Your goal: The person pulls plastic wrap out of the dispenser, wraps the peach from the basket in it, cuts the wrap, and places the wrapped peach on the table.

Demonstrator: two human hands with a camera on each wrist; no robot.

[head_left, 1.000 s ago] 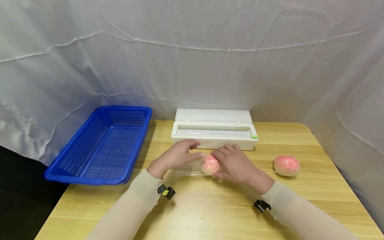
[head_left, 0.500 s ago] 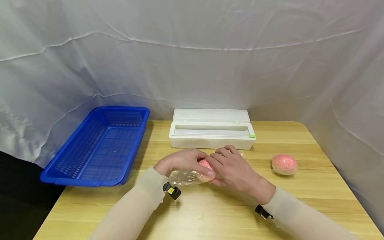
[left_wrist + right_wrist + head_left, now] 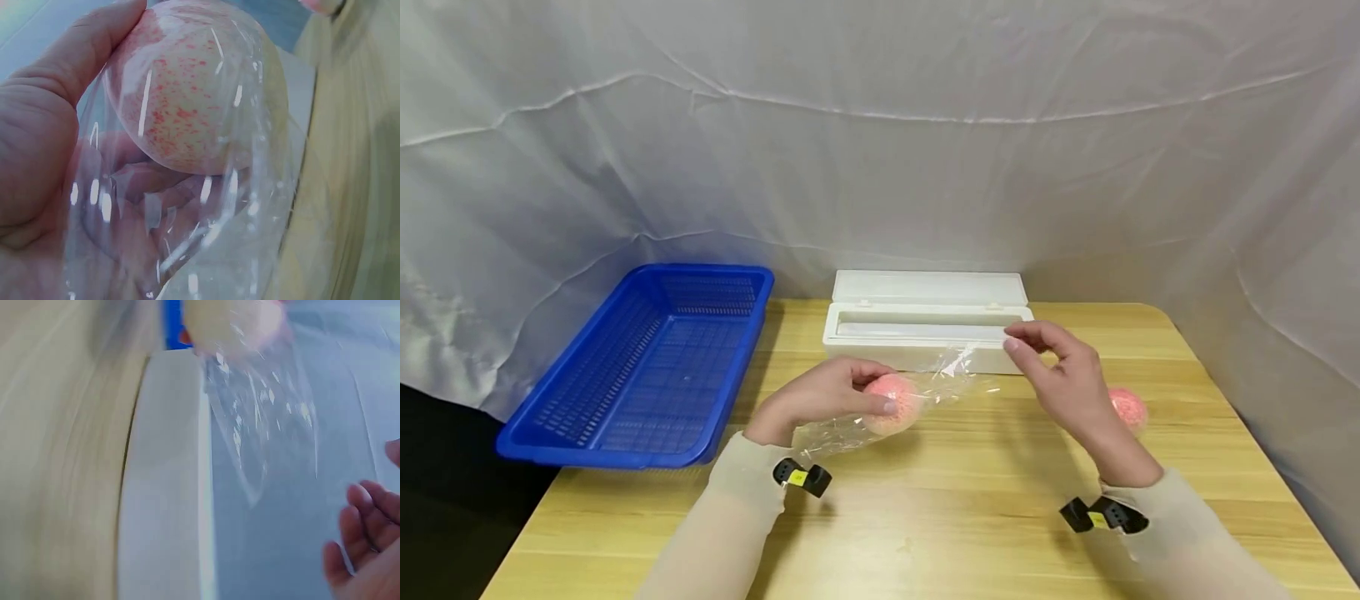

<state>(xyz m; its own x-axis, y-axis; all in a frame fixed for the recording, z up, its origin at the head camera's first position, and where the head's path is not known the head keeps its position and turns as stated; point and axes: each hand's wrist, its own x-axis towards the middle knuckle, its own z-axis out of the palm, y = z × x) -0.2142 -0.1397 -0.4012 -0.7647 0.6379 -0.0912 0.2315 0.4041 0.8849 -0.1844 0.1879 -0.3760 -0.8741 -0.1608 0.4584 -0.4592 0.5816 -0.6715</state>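
Observation:
In the head view my left hand (image 3: 827, 393) holds a pink-and-cream speckled peach (image 3: 893, 408) just over the table, thumb across its near side. Clear plastic wrap (image 3: 951, 377) covers the fruit, and loose ends stick out left and right. From the left wrist, the film (image 3: 206, 225) hangs in folds below the peach (image 3: 194, 94), across the palm. My right hand (image 3: 1067, 379) is raised at the right of the film's far end, fingers loosely bent. The right wrist view has this hand (image 3: 372, 544) apart from the film's tip (image 3: 253, 481), with nothing in it.
A white plastic wrap dispenser (image 3: 880, 353) stands at the back with its lid up. At the left is a blue plastic basket (image 3: 752, 333). Another wrapped peach (image 3: 1129, 407) sits on the wooden table (image 3: 925, 517), partly behind my right wrist. A grey curtain surrounds the table.
Both hands were together on the peach; my left hand has lifted it slightly to the left. The right hand has let go and moved right, and the film's right end now stretches out freely.

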